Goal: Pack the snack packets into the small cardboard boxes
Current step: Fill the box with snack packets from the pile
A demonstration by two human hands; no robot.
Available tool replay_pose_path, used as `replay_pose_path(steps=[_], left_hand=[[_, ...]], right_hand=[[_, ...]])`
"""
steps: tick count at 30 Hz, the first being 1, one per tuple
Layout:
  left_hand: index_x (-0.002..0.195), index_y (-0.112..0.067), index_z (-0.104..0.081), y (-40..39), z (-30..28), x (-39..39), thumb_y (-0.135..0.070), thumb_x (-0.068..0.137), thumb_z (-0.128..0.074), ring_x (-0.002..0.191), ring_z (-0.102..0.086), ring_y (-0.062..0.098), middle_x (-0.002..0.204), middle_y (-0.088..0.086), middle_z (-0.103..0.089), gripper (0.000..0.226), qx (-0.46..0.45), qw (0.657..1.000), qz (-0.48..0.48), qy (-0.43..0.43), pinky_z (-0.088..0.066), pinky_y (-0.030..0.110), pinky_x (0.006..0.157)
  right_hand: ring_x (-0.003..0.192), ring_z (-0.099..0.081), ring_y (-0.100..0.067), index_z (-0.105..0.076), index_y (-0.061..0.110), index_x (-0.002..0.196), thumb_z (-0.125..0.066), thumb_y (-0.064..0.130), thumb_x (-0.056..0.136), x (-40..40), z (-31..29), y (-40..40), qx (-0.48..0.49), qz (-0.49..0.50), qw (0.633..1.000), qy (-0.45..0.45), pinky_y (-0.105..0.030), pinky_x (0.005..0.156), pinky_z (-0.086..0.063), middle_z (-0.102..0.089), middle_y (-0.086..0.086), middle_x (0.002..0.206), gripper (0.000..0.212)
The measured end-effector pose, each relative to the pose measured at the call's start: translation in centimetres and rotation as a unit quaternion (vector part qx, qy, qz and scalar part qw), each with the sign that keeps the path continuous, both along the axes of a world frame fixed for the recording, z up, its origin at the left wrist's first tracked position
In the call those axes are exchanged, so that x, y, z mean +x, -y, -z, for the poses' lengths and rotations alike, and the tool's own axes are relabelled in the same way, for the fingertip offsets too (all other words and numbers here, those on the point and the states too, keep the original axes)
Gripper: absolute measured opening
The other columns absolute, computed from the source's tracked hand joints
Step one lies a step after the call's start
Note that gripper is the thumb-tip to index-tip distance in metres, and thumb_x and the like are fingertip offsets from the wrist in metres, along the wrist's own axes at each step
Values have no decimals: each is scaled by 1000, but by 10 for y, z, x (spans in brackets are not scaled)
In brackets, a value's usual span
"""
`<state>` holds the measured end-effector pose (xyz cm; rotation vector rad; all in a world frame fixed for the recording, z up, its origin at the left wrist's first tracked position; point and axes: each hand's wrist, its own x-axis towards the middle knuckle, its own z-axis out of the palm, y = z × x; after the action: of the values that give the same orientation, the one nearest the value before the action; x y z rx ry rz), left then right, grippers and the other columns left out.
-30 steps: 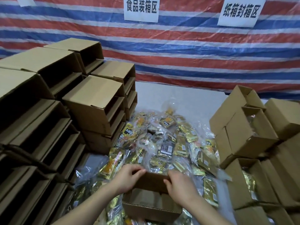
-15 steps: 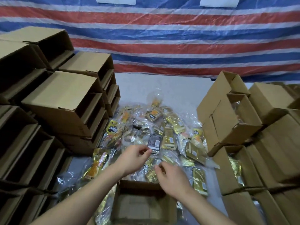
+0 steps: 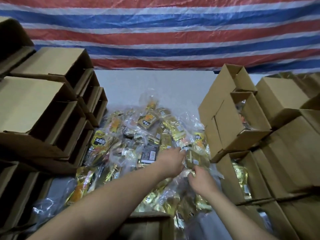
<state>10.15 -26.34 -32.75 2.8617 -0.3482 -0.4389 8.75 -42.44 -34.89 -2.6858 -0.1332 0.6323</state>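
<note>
A heap of gold and clear snack packets point(image 3: 147, 134) covers the middle of the white table. Both my hands reach into its right side. My left hand point(image 3: 170, 161) has its fingers curled onto a gold packet point(image 3: 192, 159) at its top edge. My right hand point(image 3: 201, 179) pinches the lower end of that packet, fingers bent. An open small cardboard box point(image 3: 149, 226) sits at the bottom centre below my forearms, its inside mostly hidden by my left arm.
Stacks of empty cardboard boxes point(image 3: 43, 108) lying on their sides wall the left. Boxes point(image 3: 242, 122) on the right stand stacked, some with packets showing inside point(image 3: 240, 172). A striped tarp point(image 3: 159, 37) hangs behind the bare white table point(image 3: 152, 85).
Both hands left the box flaps and moved forward and right into the packet heap, closing on a gold packet. The view tilted down, and the box slid to the bottom edge.
</note>
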Motion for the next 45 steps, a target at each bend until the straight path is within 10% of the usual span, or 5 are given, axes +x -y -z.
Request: replay_pose_path(steps=[13, 23, 27, 33, 45], left_hand=[[154, -3, -14, 89, 75, 79, -57, 92, -52, 135, -37, 35, 148, 20, -37, 90, 175, 975, 139, 7, -32, 47, 109], [151, -7, -15, 84, 89, 71, -41, 82, -74, 121, -49, 31, 135, 16, -47, 97, 160, 983, 2, -94, -48, 44, 90], [135, -10, -46, 55, 52, 71, -41, 76, -74, 93, -58, 21, 108, 3, -58, 72, -86, 977, -116, -159, -54, 30, 78], [155, -35, -9, 9, -37, 44, -53, 57, -65, 94, -70, 20, 111, 8, -71, 114, -327, 911, -204, -145, -53, 27, 72], [141, -11, -44, -51, -128, -33, -55, 84, -52, 142, -26, 37, 141, 24, -47, 73, -82, 987, -136, -6, -31, 50, 115]], right_hand=[[118, -55, -27, -55, 14, 130, -48, 29, 96, 43, 5, 52, -3, 72, 997, -1, -39, 99, -46, -57, -6, 130, 37], [122, -49, -22, -56, 10, 130, -53, 24, 96, 38, 6, 48, 60, 164, 976, 128, -33, 100, -40, -48, -2, 137, 37], [128, -49, -32, -49, 5, 139, -63, 38, 93, 45, -3, 41, 170, 333, 921, 108, -34, 103, -38, -48, -12, 141, 59], [99, -61, -21, -65, 29, 129, -71, 76, 57, 57, -31, 6, 546, 369, 713, -239, -37, 84, -50, -63, -3, 111, 87], [82, -74, -24, -82, 16, 84, -70, 39, 77, 20, -121, -100, 657, 202, 685, -243, -34, 69, -61, -76, -12, 98, 27]])
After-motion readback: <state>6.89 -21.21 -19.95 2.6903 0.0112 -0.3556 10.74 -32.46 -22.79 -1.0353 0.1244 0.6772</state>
